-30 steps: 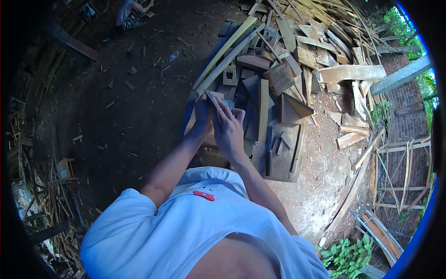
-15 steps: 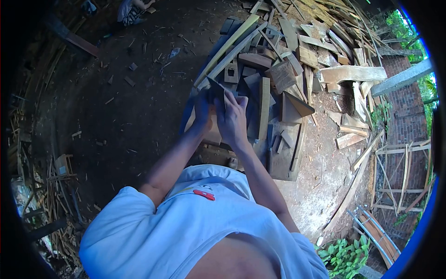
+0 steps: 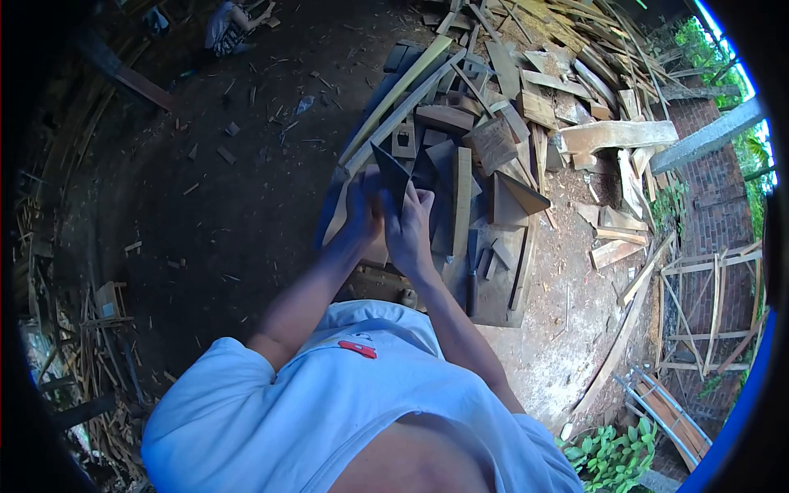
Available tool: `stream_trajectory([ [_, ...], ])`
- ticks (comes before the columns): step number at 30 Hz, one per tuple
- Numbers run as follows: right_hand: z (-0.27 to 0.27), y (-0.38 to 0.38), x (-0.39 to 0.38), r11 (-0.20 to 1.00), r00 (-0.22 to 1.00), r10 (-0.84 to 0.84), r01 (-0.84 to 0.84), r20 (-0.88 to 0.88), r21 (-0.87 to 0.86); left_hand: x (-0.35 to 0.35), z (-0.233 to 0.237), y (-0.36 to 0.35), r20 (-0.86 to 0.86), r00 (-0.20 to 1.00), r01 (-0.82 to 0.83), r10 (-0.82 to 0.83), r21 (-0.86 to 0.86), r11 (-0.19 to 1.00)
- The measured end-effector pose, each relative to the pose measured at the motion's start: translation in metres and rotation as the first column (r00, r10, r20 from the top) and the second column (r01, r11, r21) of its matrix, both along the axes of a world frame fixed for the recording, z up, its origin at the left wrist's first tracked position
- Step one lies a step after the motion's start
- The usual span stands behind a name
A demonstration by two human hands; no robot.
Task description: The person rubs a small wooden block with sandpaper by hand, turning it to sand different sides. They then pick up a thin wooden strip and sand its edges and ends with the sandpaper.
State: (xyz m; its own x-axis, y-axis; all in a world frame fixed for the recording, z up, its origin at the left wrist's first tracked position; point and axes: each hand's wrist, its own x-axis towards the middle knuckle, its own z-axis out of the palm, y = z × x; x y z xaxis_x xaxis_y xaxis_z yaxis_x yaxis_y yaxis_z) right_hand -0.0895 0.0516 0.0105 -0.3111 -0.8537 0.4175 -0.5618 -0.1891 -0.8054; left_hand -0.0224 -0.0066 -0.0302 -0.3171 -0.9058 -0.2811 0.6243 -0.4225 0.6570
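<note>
A dark, flat, pointed piece (image 3: 391, 172) stands tilted between my hands at the near end of the wood pile. My right hand (image 3: 409, 228) is closed on its right side, thumb and fingers against it. My left hand (image 3: 362, 215) is beside its lower left part, blurred and in shadow, so its fingers cannot be made out. Just right of my hands is an upright light wooden block (image 3: 462, 201). A dark-handled tool (image 3: 472, 279) lies on a board (image 3: 496, 306) further right.
Wood offcuts (image 3: 493, 144) are heaped ahead. A long pale plank (image 3: 411, 103) runs along the pile's left edge. A curved timber (image 3: 616, 135) lies to the right, near a post (image 3: 711, 135). Another person (image 3: 226, 29) is low down at the far left.
The dark piece has turned, so more of its face shows. My hands remain close together around it. The far person appears slightly lower in view, as the view has shifted.
</note>
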Motion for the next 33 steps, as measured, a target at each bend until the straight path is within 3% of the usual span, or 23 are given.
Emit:
stream_trajectory([
  [2,-0.006,-0.001,-0.004,1.000,0.999,0.010,-0.010,0.049,0.003,0.006,-0.002,0.000,0.009,0.993,0.111,-0.114,-0.325,0.939],
  [3,-0.007,0.000,-0.006,1.000,0.994,0.011,-0.012,0.106,0.011,0.003,-0.008,-0.003,0.012,0.993,0.111,-0.113,-0.321,0.940],
  [4,0.000,-0.007,-0.014,0.999,0.989,-0.010,0.001,0.150,0.054,0.000,-0.019,-0.002,0.002,0.991,0.134,-0.135,-0.152,0.979],
  [5,-0.003,-0.014,-0.020,0.991,0.948,-0.073,0.034,0.311,0.129,-0.005,-0.028,-0.003,-0.017,0.988,0.154,-0.153,0.007,0.988],
  [6,-0.002,-0.012,-0.019,0.994,0.974,-0.070,0.050,0.217,0.095,-0.010,-0.020,-0.001,-0.014,0.995,0.099,-0.098,0.069,0.993],
  [7,0.001,-0.009,-0.017,0.997,0.991,-0.066,0.060,0.114,0.055,-0.009,-0.013,-0.004,-0.021,0.995,0.098,-0.097,0.058,0.994],
  [9,0.000,0.004,-0.002,0.998,0.995,-0.061,0.060,0.082,0.015,-0.002,-0.007,-0.005,-0.027,0.988,0.139,-0.151,-0.262,0.955],
  [11,-0.002,0.002,-0.002,0.998,0.996,-0.061,0.062,0.060,-0.025,-0.007,-0.018,-0.008,-0.043,0.992,0.111,-0.121,-0.188,0.976],
  [13,-0.007,-0.006,-0.017,0.998,0.992,-0.036,0.029,0.124,0.063,-0.007,-0.031,-0.001,-0.042,0.994,0.098,-0.101,-0.089,0.991],
  [15,-0.005,-0.006,-0.016,0.992,0.982,-0.032,0.008,0.187,0.128,-0.010,-0.033,-0.003,-0.163,0.983,0.101,-0.087,0.082,0.991],
  [16,-0.004,-0.001,-0.008,0.998,0.994,-0.041,0.036,0.101,0.049,-0.010,-0.016,-0.006,-0.169,0.982,0.101,-0.088,0.069,0.992],
  [17,-0.005,0.005,-0.002,0.998,0.998,-0.055,0.056,0.016,-0.025,-0.006,-0.001,-0.005,-0.032,0.998,0.046,-0.049,-0.081,0.996],
  [18,-0.007,0.012,0.004,1.000,1.000,-0.013,0.013,-0.020,0.007,0.001,0.009,0.000,0.111,0.994,0.014,0.011,-0.224,0.975],
  [19,-0.007,0.010,0.001,1.000,1.000,-0.013,0.014,-0.019,0.008,0.002,0.006,-0.001,0.113,0.994,0.015,0.010,-0.223,0.975],
  [22,-0.004,-0.007,-0.020,0.997,1.000,-0.026,0.026,0.007,0.073,0.006,-0.011,-0.004,0.139,0.988,0.083,-0.062,-0.150,0.985],
  [23,-0.004,-0.014,-0.028,0.997,0.999,-0.036,0.035,0.010,0.069,0.009,-0.015,-0.007,0.159,0.967,0.220,-0.199,-0.127,0.967],
  [24,-0.007,-0.018,-0.034,0.980,0.994,-0.032,0.011,0.105,0.200,0.011,-0.017,-0.008,0.174,0.928,0.350,-0.330,-0.099,0.932],
  [25,-0.011,-0.022,-0.043,0.946,0.979,-0.041,-0.026,0.198,0.324,0.011,-0.014,-0.009,0.175,0.926,0.356,-0.336,-0.100,0.929],
  [26,-0.019,-0.025,-0.056,0.877,0.825,-0.029,-0.249,0.564,0.410,0.010,-0.011,-0.009,0.101,0.918,0.391,-0.384,-0.059,0.919],
  [28,-0.023,-0.014,-0.057,0.914,0.768,-0.136,-0.146,0.626,0.378,0.011,0.005,-0.006,0.024,0.911,0.412,-0.412,-0.018,0.911],
  [30,-0.031,-0.010,-0.056,0.943,0.639,-0.252,-0.007,0.727,0.333,0.014,0.026,0.000,-0.229,0.910,0.382,-0.345,0.144,0.913],
  [31,-0.038,-0.006,-0.056,0.942,0.634,-0.249,-0.014,0.732,0.334,0.018,0.023,0.001,-0.222,0.914,0.376,-0.340,0.147,0.915],
  [33,-0.045,0.005,-0.055,0.914,0.582,-0.290,-0.068,0.760,0.401,0.020,0.015,0.002,-0.524,0.759,0.496,-0.387,0.081,0.864],
])
